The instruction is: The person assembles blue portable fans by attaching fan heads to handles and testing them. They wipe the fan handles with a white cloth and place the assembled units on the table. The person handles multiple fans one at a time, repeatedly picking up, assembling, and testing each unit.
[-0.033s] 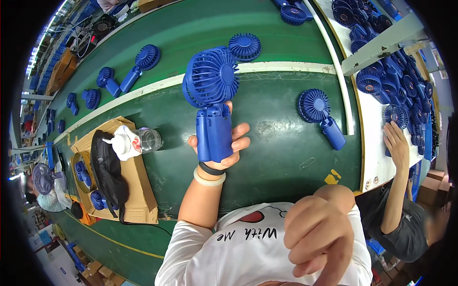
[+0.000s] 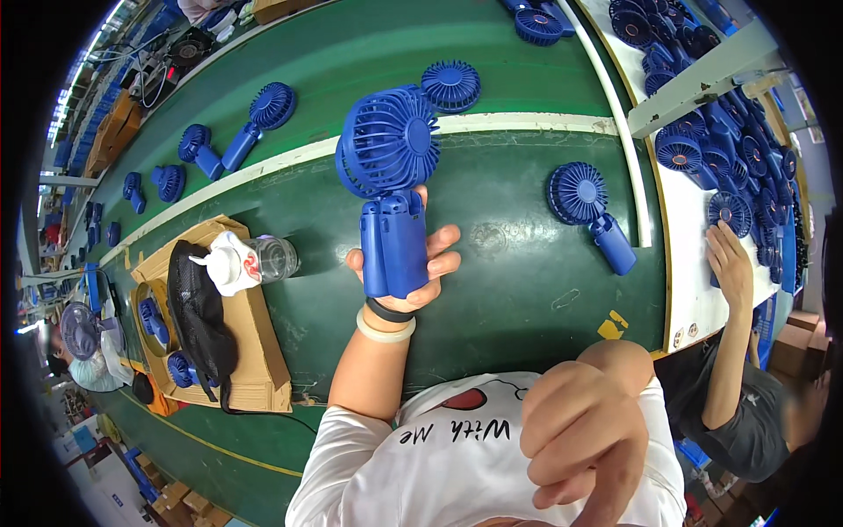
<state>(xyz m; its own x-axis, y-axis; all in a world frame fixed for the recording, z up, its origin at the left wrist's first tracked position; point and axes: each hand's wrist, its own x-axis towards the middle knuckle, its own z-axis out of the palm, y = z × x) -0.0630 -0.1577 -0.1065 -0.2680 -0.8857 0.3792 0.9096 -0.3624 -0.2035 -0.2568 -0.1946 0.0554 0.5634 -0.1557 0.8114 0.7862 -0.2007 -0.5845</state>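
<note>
My left hand [image 2: 432, 263] is wrapped round the handle of a blue handheld fan [image 2: 391, 145], held upright above the green table. The fan's round slatted head is at the top, and its handle faces me. A dark band and a pale bracelet circle my left wrist. My right hand [image 2: 584, 426] is raised close to the view at the lower right, in front of my white shirt. Its fingers are curled in, and nothing shows in them; one finger runs down past the lower edge. Another blue fan [image 2: 578, 193] lies on the table to the right.
Left of my hand, a clear bottle [image 2: 274, 258] with a white top lies by a cardboard tray [image 2: 263, 351] holding a black pouch [image 2: 202, 312]. Several blue fans lie on the green belt [image 2: 351, 61] beyond. At right, a co-worker's hand [image 2: 731, 263] touches fans on a white table [image 2: 685, 299].
My right hand has shifted very slightly to the left. The co-worker's hand has moved slightly up at the fans. My left hand and its fan stay in place.
</note>
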